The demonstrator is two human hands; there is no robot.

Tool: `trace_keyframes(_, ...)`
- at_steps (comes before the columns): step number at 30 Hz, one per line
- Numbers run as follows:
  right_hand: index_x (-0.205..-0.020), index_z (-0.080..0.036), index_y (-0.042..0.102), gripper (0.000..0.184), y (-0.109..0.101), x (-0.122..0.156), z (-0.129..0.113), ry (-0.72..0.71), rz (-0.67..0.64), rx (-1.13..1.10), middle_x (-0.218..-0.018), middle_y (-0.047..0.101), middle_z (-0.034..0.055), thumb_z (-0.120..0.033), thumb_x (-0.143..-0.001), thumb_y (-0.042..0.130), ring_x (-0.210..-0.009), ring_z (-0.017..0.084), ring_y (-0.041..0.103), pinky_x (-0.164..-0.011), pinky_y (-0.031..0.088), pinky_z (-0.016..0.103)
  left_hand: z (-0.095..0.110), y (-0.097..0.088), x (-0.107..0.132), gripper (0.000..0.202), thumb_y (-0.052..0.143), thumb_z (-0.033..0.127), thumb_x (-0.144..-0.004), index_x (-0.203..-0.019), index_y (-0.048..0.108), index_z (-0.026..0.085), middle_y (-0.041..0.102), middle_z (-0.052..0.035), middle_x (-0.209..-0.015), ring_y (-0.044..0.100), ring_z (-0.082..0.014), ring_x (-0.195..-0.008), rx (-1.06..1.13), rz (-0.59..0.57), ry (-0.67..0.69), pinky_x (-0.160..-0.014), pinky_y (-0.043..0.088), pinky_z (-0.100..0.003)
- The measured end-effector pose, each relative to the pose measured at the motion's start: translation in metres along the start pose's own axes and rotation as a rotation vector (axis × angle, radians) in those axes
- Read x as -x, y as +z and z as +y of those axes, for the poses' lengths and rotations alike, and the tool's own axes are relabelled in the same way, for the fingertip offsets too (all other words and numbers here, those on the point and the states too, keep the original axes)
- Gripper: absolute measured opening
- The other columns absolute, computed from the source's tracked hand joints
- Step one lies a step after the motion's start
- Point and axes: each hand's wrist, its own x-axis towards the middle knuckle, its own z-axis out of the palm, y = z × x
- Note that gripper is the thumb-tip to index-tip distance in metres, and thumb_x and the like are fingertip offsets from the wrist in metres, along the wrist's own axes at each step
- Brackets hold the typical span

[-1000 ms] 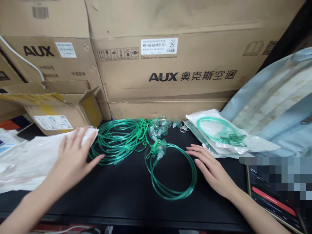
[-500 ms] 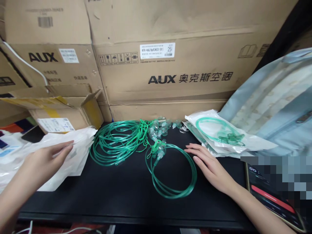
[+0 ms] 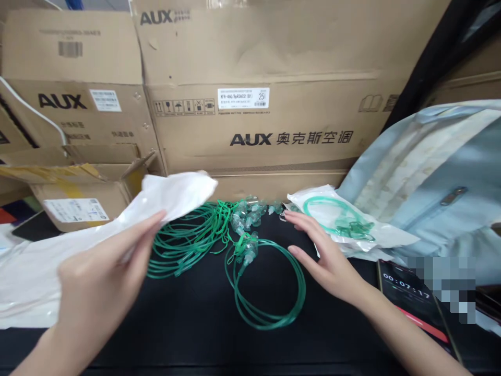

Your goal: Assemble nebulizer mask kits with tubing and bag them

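Observation:
My left hand [image 3: 113, 271] pinches a white plastic bag [image 3: 180, 196] between thumb and fingers, raised above the table at the left. My right hand [image 3: 324, 256] is open, thumb and fingers apart, beside a coiled green tube [image 3: 270, 324]. That coil lies in the middle of the black table, with a clear mask [image 3: 250, 250] and green strap at its top left. Behind it rest more green tubes [image 3: 183, 256] in a heap, partly covered by the bag, and several clear masks [image 3: 248, 211]. Past my right fingertips lie packed bags [image 3: 383, 235] holding green tubing.
More white bags [image 3: 27, 277] lie at the left edge. A small open carton [image 3: 78, 193] stands behind them, and large AUX cardboard boxes [image 3: 250, 52] form the back. On the right are a light blue backpack [image 3: 434, 172] and a phone [image 3: 415, 303] showing a timer.
My left hand has lifted a white bag off the pile and moved right, toward the tubes. The right hand stays near the coil, its fingers spread wider. The view has shifted slightly.

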Motion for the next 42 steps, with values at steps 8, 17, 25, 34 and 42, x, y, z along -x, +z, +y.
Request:
trace_keyframes(8,-0.129,-0.025,0.042,0.045,-0.024,-0.063,-0.018,-0.249,0.014,0.264,-0.141,0.036,0.0049,-0.035,-0.086,0.049,-0.133,0.025,0.025,-0.105,0.026,0.047,0.044,0.072,-0.059,0.025,0.046,0.011,-0.085,-0.095,0.067,0.019,0.07,-0.001,-0.1,0.065,-0.0151,-0.093,0.58,-0.077,0.536,-0.084,0.052,-0.027)
trace_keyframes(17,-0.115,-0.023,0.057,0.039,0.001,-0.066,0.026,-0.071,-0.228,0.013,-0.116,0.062,0.0025,-0.036,-0.078,0.059,-0.107,0.02,0.057,-0.092,0.044,0.036,0.049,0.134,-0.059,0.023,0.048,0.013,-0.083,-0.095,0.067,0.018,0.07,-0.0046,-0.099,0.064,-0.0165,-0.096,0.873,-0.328,0.387,-0.088,0.051,-0.031)
trace_keyframes(25,-0.112,-0.022,0.058,0.029,0.023,-0.05,0.051,0.188,-0.069,-0.018,-0.108,0.067,0.0026,-0.03,-0.086,0.048,-0.093,0.019,0.064,-0.081,0.049,0.031,0.024,0.158,-0.047,0.032,0.044,0.012,-0.086,-0.114,0.057,0.021,0.054,-0.0108,-0.127,0.048,-0.0202,-0.119,0.54,-0.252,0.553,-0.096,0.042,-0.043)
trace_keyframes(34,-0.103,-0.025,0.063,0.028,0.035,-0.043,0.056,0.24,-0.004,0.125,-0.104,0.068,0.0008,-0.033,-0.09,0.039,-0.092,0.022,0.065,-0.08,0.05,0.034,0.036,0.141,-0.047,0.043,0.034,0.004,-0.079,-0.118,0.05,0.013,0.059,-0.0111,-0.117,0.053,-0.0209,-0.109,0.361,-0.287,0.232,-0.093,0.043,-0.038)
trace_keyframes(42,-0.112,-0.024,0.057,0.03,0.037,-0.043,0.054,0.082,-0.004,0.2,-0.11,0.061,0.0064,-0.02,-0.088,0.039,-0.097,0.021,0.061,-0.079,0.051,0.033,0.043,0.089,-0.012,0.037,0.04,0.051,-0.081,-0.082,0.057,0.018,0.065,-0.0054,-0.076,0.063,-0.0213,-0.072,0.297,-0.744,-0.185,-0.062,0.048,-0.031)
